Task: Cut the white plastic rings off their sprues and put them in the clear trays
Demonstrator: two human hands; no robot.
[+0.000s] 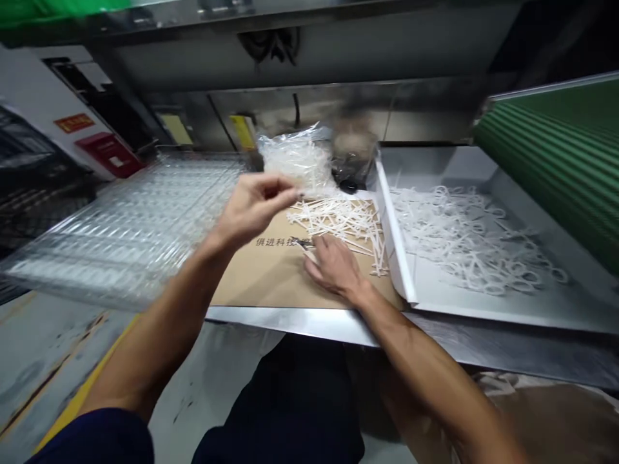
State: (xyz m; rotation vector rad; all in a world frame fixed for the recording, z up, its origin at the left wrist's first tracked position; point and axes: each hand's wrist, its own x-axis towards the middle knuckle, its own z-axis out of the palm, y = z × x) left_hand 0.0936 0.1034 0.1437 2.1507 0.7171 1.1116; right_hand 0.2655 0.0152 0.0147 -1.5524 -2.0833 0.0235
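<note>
The right hand (333, 267) lies spread on smooth brown cardboard (256, 277), just below a tangled heap of thin white plastic sprues (338, 222) at frame centre. The left hand (254, 209), raised beside it, pinches its fingertips together; anything held is too small to tell.
</note>
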